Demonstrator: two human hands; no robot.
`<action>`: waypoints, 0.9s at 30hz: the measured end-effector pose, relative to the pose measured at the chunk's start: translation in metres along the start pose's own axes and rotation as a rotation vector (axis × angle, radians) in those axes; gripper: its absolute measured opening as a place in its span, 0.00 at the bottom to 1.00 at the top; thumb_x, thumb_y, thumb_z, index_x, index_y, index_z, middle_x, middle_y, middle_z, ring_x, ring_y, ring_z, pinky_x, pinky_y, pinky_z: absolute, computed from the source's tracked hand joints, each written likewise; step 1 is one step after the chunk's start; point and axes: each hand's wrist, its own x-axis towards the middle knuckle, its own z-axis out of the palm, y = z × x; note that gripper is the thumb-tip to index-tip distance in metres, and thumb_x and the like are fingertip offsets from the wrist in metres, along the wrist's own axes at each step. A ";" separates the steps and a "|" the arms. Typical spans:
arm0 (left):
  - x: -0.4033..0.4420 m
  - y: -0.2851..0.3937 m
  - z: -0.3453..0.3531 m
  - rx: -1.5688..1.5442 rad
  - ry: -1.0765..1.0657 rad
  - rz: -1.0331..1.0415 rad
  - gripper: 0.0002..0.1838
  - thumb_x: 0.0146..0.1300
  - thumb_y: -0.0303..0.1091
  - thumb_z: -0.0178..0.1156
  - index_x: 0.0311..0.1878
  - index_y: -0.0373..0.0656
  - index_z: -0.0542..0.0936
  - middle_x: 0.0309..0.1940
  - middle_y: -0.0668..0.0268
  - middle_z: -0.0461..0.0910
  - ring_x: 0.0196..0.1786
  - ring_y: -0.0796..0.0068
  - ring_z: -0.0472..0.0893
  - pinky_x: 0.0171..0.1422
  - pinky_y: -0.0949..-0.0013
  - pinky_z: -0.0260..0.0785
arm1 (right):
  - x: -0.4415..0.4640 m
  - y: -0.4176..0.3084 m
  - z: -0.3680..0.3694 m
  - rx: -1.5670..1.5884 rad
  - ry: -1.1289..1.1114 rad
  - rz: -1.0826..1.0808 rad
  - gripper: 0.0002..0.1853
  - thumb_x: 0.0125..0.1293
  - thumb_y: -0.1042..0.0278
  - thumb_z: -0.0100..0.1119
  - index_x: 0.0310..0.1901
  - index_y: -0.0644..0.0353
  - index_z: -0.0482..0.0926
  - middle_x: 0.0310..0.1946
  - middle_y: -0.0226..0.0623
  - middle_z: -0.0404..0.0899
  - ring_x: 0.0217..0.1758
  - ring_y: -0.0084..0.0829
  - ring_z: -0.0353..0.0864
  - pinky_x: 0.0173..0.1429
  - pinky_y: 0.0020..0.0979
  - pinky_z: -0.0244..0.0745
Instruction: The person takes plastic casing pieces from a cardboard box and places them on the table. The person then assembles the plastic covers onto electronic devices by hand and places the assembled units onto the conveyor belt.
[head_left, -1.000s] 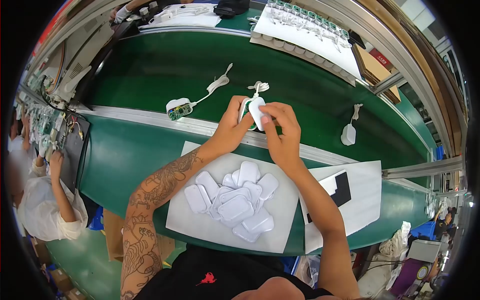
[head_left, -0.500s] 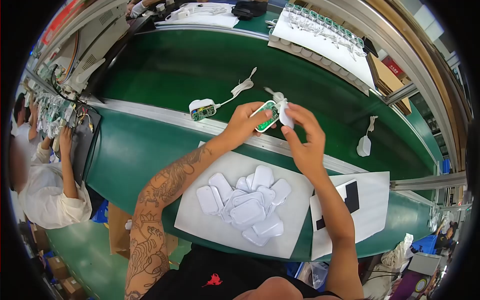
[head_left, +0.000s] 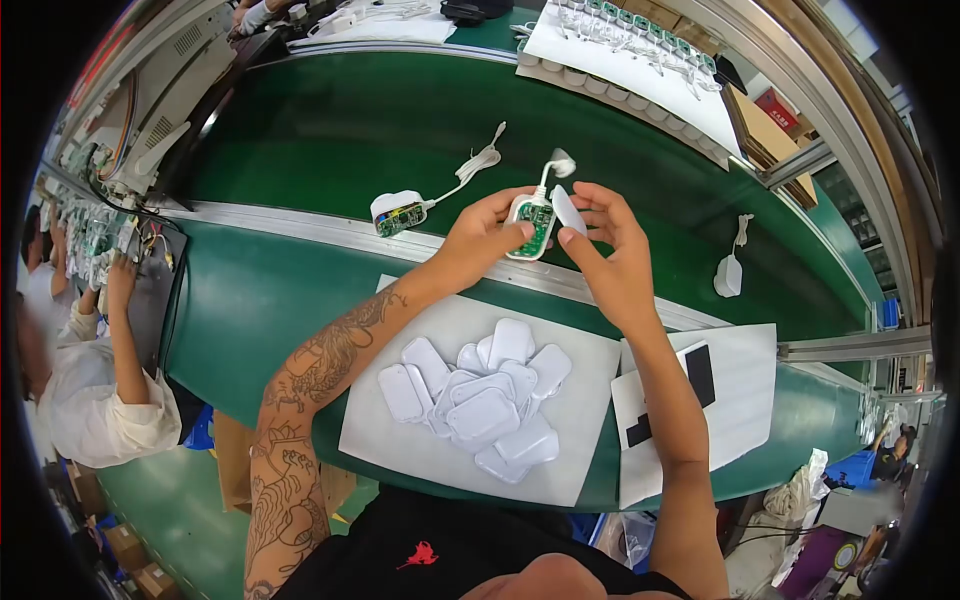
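Note:
My left hand (head_left: 487,240) grips a white housing with a green circuit board (head_left: 533,228) showing in it, the thumb on its face. A white cable (head_left: 560,165) rises from its top. Just right of it, my right hand (head_left: 612,245) pinches a white cover (head_left: 568,212), tilted and apart from the board. Nearer to me, a pile of white covers (head_left: 482,408) lies on a white sheet (head_left: 372,440). Left of my hands, another open unit with a board (head_left: 400,214) rests on the green belt with its cable.
A closed white unit (head_left: 728,276) sits on the belt at right. Black pieces (head_left: 700,375) lie on a second white sheet (head_left: 745,400). A rack of boards (head_left: 630,45) stands at the back. A co-worker (head_left: 100,400) works at far left. A metal rail (head_left: 350,236) edges the belt.
The cover was over the board a second ago; my right hand now holds it off to the right. The housing has turned more upright. The whole view has shifted a little.

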 end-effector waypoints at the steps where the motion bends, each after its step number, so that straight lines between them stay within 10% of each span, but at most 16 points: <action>1: -0.001 -0.002 0.001 0.001 -0.009 0.067 0.24 0.77 0.27 0.61 0.71 0.32 0.70 0.62 0.62 0.79 0.55 0.78 0.80 0.58 0.71 0.76 | -0.001 0.003 0.002 -0.006 -0.001 -0.007 0.28 0.64 0.69 0.73 0.65 0.61 0.79 0.57 0.38 0.85 0.56 0.32 0.85 0.60 0.35 0.77; 27: -0.022 0.001 0.002 0.851 -0.145 0.336 0.44 0.71 0.31 0.67 0.79 0.32 0.49 0.76 0.38 0.59 0.71 0.44 0.76 0.73 0.52 0.72 | -0.011 0.004 0.016 -0.174 0.021 -0.291 0.26 0.56 0.76 0.81 0.59 0.60 0.85 0.54 0.40 0.86 0.52 0.36 0.88 0.47 0.33 0.85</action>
